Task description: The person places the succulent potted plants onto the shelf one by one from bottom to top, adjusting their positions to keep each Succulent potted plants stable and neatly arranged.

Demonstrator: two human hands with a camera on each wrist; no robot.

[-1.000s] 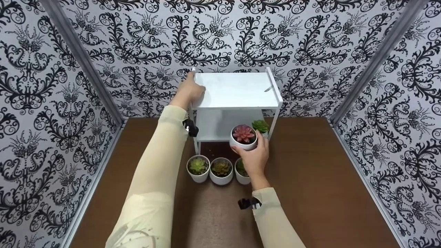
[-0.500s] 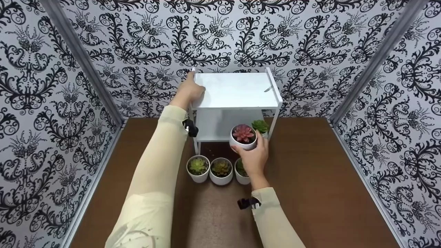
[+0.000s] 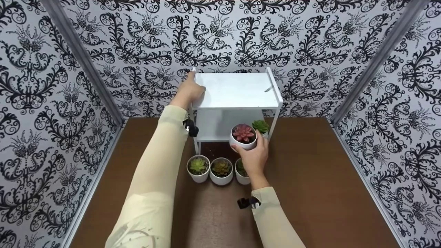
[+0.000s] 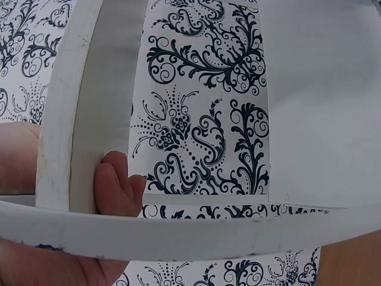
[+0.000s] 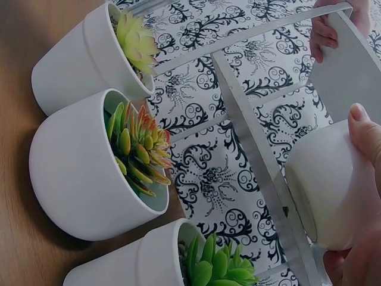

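My left hand (image 3: pixel 188 91) grips the left side of a white two-tier shelf (image 3: pixel 237 90); in the left wrist view its fingertips (image 4: pixel 116 185) curl round the side rail. My right hand (image 3: pixel 255 156) holds a red succulent in a round white pot (image 3: pixel 243 137) at the front of the lower tier. The right wrist view shows my thumb (image 5: pixel 363 128) on the side of that pot, its base close to the shelf's edge; contact there I cannot tell. Behind my right fingers, a bright green potted succulent (image 3: pixel 260 126) stands at the lower tier's right end, partly hidden.
Before the shelf, a row of white pots stands on the brown table (image 3: pixel 310 193): a pale green succulent (image 3: pixel 198 167), an orange-green one (image 3: pixel 221 169) and a green one (image 3: pixel 241 171) partly hidden by my right hand. Patterned walls (image 3: pixel 220 34) enclose the back and sides.
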